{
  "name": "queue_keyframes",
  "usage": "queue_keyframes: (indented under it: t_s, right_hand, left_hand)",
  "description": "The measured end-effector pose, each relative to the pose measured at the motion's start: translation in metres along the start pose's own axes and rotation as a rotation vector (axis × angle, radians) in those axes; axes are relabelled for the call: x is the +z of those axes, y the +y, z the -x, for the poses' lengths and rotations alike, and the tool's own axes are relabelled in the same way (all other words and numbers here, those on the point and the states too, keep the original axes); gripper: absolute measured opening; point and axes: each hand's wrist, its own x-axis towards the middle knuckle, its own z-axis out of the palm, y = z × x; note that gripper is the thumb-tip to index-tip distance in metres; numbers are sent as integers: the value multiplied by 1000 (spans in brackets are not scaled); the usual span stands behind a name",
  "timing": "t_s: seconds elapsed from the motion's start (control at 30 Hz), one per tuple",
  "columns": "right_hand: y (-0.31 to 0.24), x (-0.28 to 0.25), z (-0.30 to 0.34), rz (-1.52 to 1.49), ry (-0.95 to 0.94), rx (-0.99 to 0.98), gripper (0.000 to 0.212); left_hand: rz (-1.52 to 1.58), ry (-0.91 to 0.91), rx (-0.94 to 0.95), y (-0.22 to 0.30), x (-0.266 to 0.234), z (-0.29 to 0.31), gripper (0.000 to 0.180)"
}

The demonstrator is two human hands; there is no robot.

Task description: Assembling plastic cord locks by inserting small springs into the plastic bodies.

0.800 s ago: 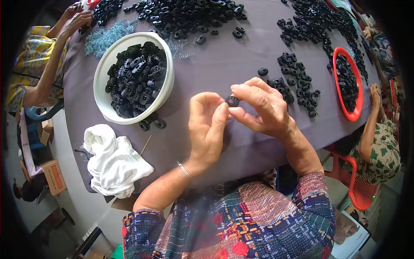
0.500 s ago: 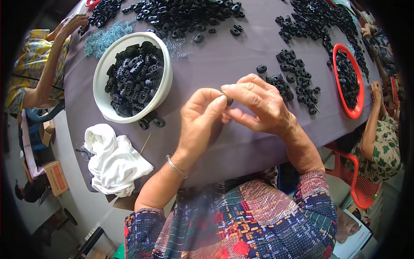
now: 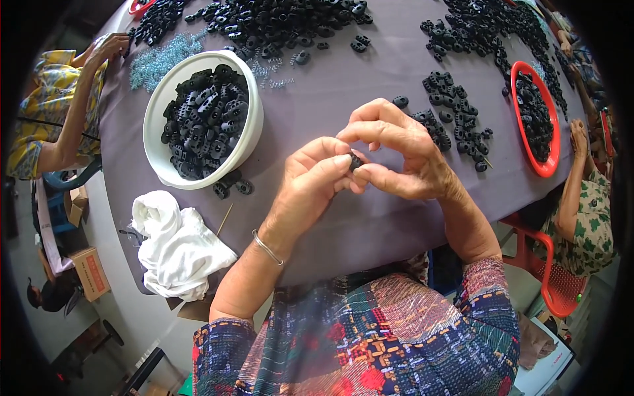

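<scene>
Small black plastic piece (image 3: 356,160) sits pinched between the fingertips of both hands above the purple table (image 3: 343,79), near the middle of the view. The left hand (image 3: 310,181) closes thumb and forefinger on it from eight o'clock; the right hand (image 3: 396,155) clamps it from three o'clock, its other fingers arched over. At ten o'clock a white bowl (image 3: 247,142) holds many like pieces, with two loose ones at its near rim. At two o'clock lies a scattered cluster of pieces (image 3: 452,115), beyond it a red tray (image 3: 551,168). The piece is tiny and mostly hidden; uneven finger pressure could likely pop it loose into the lap or onto the table.
</scene>
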Motion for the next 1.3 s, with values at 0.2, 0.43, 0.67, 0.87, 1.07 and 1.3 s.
queue_keyframes:
  t_s: [0.2, 0.43, 0.67, 0.87, 1.07, 1.3]
  right_hand:
    - [4, 4, 2, -32, -6, -39, 41]
    - [4, 13, 5, -98, 93, 23, 36]
    - [4, 16, 5, -64, 141, 18, 35]
    - [6, 17, 7, -175, 92, 45, 36]
    - [3, -1, 4, -282, 42, 117, 39]
    - [4, -5, 4, -327, -31, 211, 29]
  left_hand:
    - [-3, -11, -9, -1, -2, -1, 22]
    - [262, -59, -81, 3, 0, -3, 33]
    - [104, 4, -57, 2, -2, -1, 33]
    - [40, 51, -42, -2, -1, 0, 21]
    - [26, 69, 9, -1, 0, 0, 17]
    - [24, 55, -19, 0, -1, 0, 16]
